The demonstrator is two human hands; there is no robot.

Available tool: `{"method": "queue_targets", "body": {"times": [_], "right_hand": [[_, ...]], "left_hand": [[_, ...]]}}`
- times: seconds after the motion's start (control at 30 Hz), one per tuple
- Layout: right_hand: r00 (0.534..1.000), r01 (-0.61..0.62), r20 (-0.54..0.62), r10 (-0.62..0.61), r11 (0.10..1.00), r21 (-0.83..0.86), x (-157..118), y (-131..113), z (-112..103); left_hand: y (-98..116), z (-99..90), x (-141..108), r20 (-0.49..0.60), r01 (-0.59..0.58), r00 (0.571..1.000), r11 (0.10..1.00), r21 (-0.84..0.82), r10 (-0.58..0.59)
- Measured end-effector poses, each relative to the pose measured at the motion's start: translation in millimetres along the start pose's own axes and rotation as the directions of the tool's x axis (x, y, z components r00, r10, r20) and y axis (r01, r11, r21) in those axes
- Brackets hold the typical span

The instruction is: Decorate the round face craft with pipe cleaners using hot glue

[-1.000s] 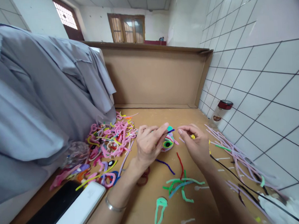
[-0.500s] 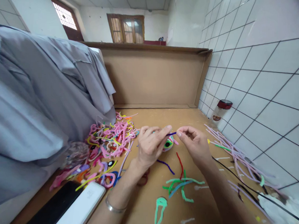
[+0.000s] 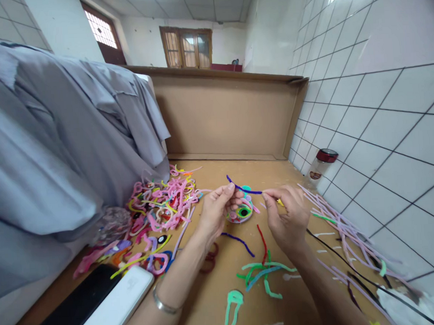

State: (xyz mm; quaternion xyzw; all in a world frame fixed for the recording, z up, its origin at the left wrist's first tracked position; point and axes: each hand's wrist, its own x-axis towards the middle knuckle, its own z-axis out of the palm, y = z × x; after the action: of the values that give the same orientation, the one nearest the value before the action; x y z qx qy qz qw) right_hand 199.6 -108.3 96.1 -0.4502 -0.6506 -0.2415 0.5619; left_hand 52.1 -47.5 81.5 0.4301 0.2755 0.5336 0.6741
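Note:
A short dark-blue pipe cleaner [image 3: 251,192] stretches between my two hands above the table. My left hand [image 3: 219,206] pinches it near its left part, with one end sticking up past the thumb. My right hand [image 3: 287,214] grips its other end between thumb and fingertips. Behind my left fingers lies a round colourful pipe-cleaner piece [image 3: 244,212] with a green-ringed black eye, partly hidden. Nearer to me are another dark-blue pipe cleaner [image 3: 240,242], a red one [image 3: 262,243], several green and blue pieces [image 3: 264,272] and a bent mint-green loop [image 3: 234,311].
A heap of mostly pink pipe cleaners [image 3: 171,197] lies at left, by a grey cloth [image 3: 90,141]. A white device [image 3: 111,308] and a black one [image 3: 71,308] sit front left. Lilac stems [image 3: 338,228], a black cable [image 3: 348,265] and a lidded jar [image 3: 322,163] line the right.
My left hand has turned, so its thumb now shows and the pipe cleaner's left end sticks out. My right hand has shifted slightly right and down, with more of the blue stem visible.

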Motion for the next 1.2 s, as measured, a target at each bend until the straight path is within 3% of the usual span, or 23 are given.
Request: {"method": "queue_targets", "body": {"times": [0.17, 0.27, 0.4, 0.6, 1.07, 1.13, 1.2], "right_hand": [[0.998, 0.024, 0.051, -0.025, 1.0, 0.017, -1.1, 0.1, 1.1], [0.993, -0.097, 0.076, 0.091, 0.991, 0.088, -3.0, 1.2, 4.2], [0.949, -0.312, 0.113, 0.293, 0.926, 0.212, -7.6, 3.8, 12.1], [0.891, -0.453, 0.132, 0.435, 0.83, 0.326, -11.0, 6.9, 19.1], [0.832, -0.555, 0.205, 0.516, 0.76, 0.338, -9.6, 11.1, 21.3], [0.819, -0.573, 0.209, 0.534, 0.752, 0.326, -10.1, 12.7, 22.0], [0.804, -0.595, 0.223, 0.551, 0.742, 0.309, -10.5, 14.5, 22.9]], "left_hand": [[3.6, -0.7, 1.1, -0.027, 0.065, 0.997, 0.981, -0.181, -0.071], [4.4, -0.5, 1.3, -0.021, 0.074, 0.996, 0.966, -0.247, -0.082], [1.1, 7.0, -2.6, -0.031, 0.03, 0.999, 0.94, -0.34, -0.043], [-4.4, 18.0, -7.8, -0.066, 0.02, 0.996, 0.875, -0.483, -0.06], [-4.7, 10.5, 0.1, -0.17, 0.074, 0.973, 0.91, -0.408, -0.155], [-7.1, 7.3, 1.3, -0.212, 0.017, 0.973, 0.942, -0.335, -0.093], [-7.3, 3.2, 0.9, -0.309, -0.165, 0.945, 0.972, -0.168, 0.106]]}}
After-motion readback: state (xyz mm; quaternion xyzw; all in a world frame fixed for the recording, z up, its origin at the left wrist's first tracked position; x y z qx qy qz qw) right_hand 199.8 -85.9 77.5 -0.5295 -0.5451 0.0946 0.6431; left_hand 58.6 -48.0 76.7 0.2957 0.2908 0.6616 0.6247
